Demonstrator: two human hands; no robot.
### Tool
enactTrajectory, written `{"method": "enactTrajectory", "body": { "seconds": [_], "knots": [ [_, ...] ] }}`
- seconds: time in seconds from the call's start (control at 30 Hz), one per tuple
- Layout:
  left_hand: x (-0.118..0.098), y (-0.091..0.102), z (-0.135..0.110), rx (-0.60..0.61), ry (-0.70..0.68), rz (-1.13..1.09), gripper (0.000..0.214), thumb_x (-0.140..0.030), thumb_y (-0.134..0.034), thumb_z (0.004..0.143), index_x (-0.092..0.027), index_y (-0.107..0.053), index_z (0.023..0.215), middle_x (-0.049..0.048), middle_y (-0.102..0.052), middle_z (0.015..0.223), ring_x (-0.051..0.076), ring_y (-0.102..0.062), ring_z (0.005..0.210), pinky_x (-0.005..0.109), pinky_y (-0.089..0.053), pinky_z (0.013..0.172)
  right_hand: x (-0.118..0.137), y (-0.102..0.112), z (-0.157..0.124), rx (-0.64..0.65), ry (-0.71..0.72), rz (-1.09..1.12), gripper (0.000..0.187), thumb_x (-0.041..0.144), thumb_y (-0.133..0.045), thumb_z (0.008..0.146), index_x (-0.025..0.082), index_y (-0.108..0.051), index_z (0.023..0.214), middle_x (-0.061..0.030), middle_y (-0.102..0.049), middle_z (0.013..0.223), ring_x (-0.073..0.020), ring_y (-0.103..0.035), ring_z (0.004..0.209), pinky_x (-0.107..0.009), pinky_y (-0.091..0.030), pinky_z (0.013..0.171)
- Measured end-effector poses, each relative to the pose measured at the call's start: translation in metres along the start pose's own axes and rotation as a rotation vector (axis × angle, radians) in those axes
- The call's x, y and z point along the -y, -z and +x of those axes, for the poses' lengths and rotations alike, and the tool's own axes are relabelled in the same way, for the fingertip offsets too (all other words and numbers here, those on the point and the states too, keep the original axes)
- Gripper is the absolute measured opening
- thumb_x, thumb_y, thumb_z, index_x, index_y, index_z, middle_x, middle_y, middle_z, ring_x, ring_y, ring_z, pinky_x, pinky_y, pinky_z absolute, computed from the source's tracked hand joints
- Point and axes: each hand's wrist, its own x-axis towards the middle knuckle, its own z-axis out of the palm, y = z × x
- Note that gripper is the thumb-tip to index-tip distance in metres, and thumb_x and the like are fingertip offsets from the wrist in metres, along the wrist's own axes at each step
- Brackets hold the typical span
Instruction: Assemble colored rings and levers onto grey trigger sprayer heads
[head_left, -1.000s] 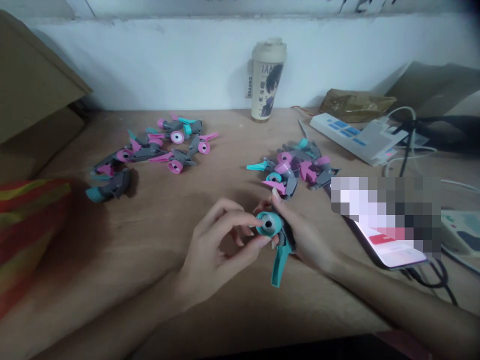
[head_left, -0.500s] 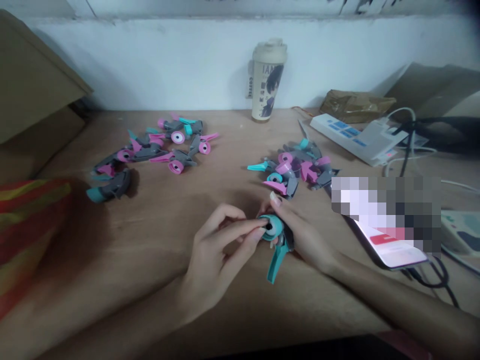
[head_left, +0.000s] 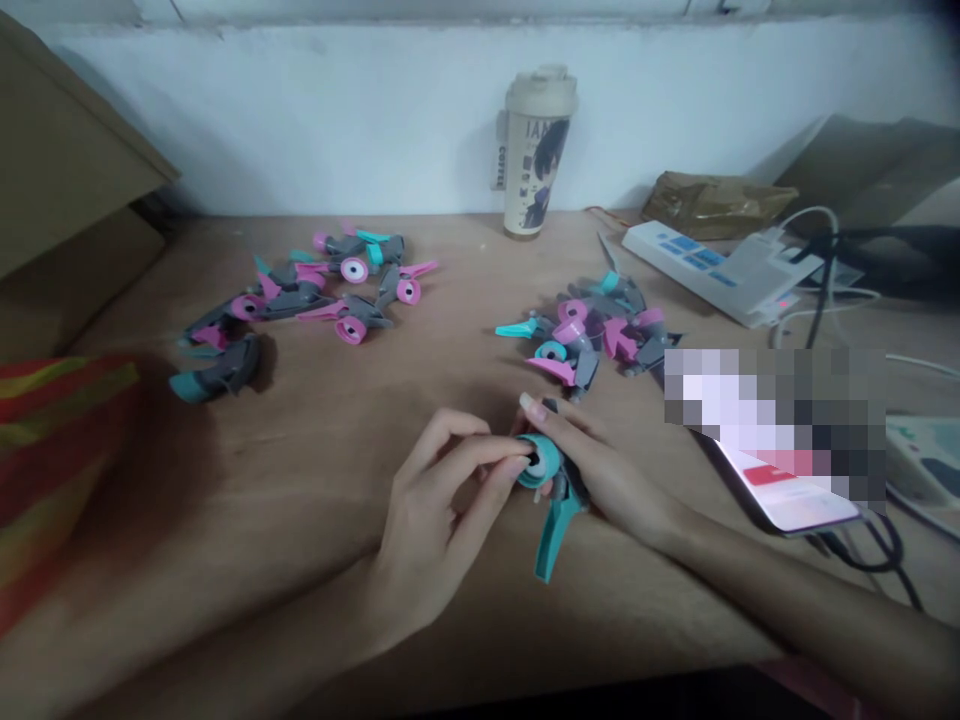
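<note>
Teal lever (head_left: pixel 555 540): long axis running near, slightly left.
Left hand (head_left: pixel 431 505): thumb and index pinched at collar mouth, from left; contents hidden.
Right hand (head_left: pixel 611 480): grasping grey body (head_left: pixel 573 482), from right.
Teal collar (head_left: pixel 553 458): between hands, mouth facing near-left.

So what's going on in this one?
A person's right hand holds a gray-and-teal trigger sprayer head, its trigger pointing down. The left hand has thumb and index fingertips at the mouth of the teal collar; whether they pinch anything is unclear. Similar sprayer heads lie on the table in left and right groups, with a tumbler behind.
</note>
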Motion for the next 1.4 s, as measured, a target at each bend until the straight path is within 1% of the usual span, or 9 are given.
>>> {"method": "enactTrajectory", "body": {
  "seconds": [0.2,0.47,0.8,1.03,1.13,1.2,1.3,1.33,1.4],
  "knots": [
    [-0.002,-0.002,-0.002,0.021,0.061,-0.095,0.014,-0.013,-0.055,0.085,-0.022,-0.062,0.093,0.001,-0.051,0.091,0.01,-0.056,0.076,0.022,-0.05,0.069,0.001,0.002,0.001,0.016,0.034,-0.026,0.037,0.054,-0.053,0.081,0.019,-0.054,0.07,0.0056,-0.052,0.055,-0.0061,-0.051,0.043,-0.016,-0.042,0.039],
    [-0.003,0.002,0.005,0.017,-0.036,-0.042,0.009,-0.01,-0.057,0.083,-0.019,-0.059,0.086,-0.0011,-0.049,0.084,0.006,-0.052,0.07,0.017,-0.046,0.062,0.0,0.001,-0.001,0.036,0.069,-0.061,0.036,0.054,-0.051,0.083,0.02,-0.055,0.074,0.0061,-0.051,0.054,-0.0071,-0.052,0.046,-0.018,-0.045,0.045],
    [-0.002,0.008,0.015,0.156,-0.055,0.034,0.009,-0.012,-0.057,0.084,-0.019,-0.062,0.084,-0.0009,-0.053,0.085,0.008,-0.054,0.073,0.019,-0.045,0.067,-0.003,-0.001,0.0,-0.06,0.126,-0.093,0.037,0.052,-0.05,0.084,0.019,-0.052,0.068,0.0069,-0.049,0.054,-0.0052,-0.05,0.043,-0.016,-0.041,0.041],
    [0.005,0.009,0.014,0.119,-0.086,0.073,0.01,-0.016,-0.058,0.084,-0.021,-0.066,0.084,-0.0005,-0.054,0.082,0.009,-0.054,0.073,0.02,-0.044,0.066,-0.006,0.0,-0.001,-0.085,0.185,-0.221,0.038,0.053,-0.045,0.087,0.019,-0.052,0.072,0.0059,-0.049,0.056,-0.007,-0.053,0.046,-0.018,-0.044,0.044],
    [0.01,0.008,0.015,0.084,-0.059,0.042,0.009,-0.016,-0.059,0.083,-0.021,-0.066,0.08,-0.0012,-0.054,0.08,0.008,-0.053,0.07,0.019,-0.043,0.06,-0.005,0.004,-0.002,-0.057,0.285,-0.352,0.035,0.051,-0.041,0.089,0.02,-0.053,0.08,0.0022,-0.056,0.067,-0.0103,-0.058,0.061,-0.022,-0.05,0.057],
    [0.013,0.008,0.016,0.065,-0.027,0.027,0.009,-0.017,-0.059,0.083,-0.02,-0.065,0.079,-0.0014,-0.054,0.08,0.009,-0.053,0.069,0.019,-0.042,0.059,-0.003,0.008,-0.002,-0.063,0.418,-0.462,0.034,0.05,-0.049,0.086,0.021,-0.051,0.103,-0.0025,-0.06,0.087,-0.0147,-0.061,0.081,-0.028,-0.051,0.073],
    [0.015,0.009,0.019,0.052,0.005,0.015,0.01,-0.018,-0.058,0.084,-0.02,-0.065,0.077,-0.0013,-0.055,0.079,0.01,-0.054,0.07,0.02,-0.043,0.061,0.0,0.015,-0.001,-0.064,0.676,-0.689,0.071,0.05,-0.063,0.076,0.021,-0.031,0.132,-0.0105,-0.053,0.12,-0.022,-0.051,0.113,-0.038,-0.044,0.093],
    [0.014,0.009,0.02,0.059,0.015,0.014,0.01,-0.019,-0.058,0.084,-0.02,-0.064,0.077,-0.0012,-0.055,0.079,0.01,-0.054,0.071,0.021,-0.043,0.062,0.002,0.017,0.0,-0.054,0.748,-0.796,0.073,0.051,-0.065,0.073,0.022,-0.034,0.132,-0.0112,-0.05,0.126,-0.0238,-0.047,0.118,-0.04,-0.04,0.098],
    [0.014,0.01,0.021,0.077,0.028,0.02,0.009,-0.02,-0.058,0.084,-0.02,-0.063,0.077,-0.0012,-0.054,0.079,0.011,-0.054,0.072,0.022,-0.043,0.063,0.006,0.021,0.001,-0.048,0.838,-1.017,0.056,0.053,-0.066,0.072,0.022,-0.052,0.117,-0.0108,-0.048,0.129,-0.0264,-0.042,0.122,-0.045,-0.032,0.103]
  ]
}}
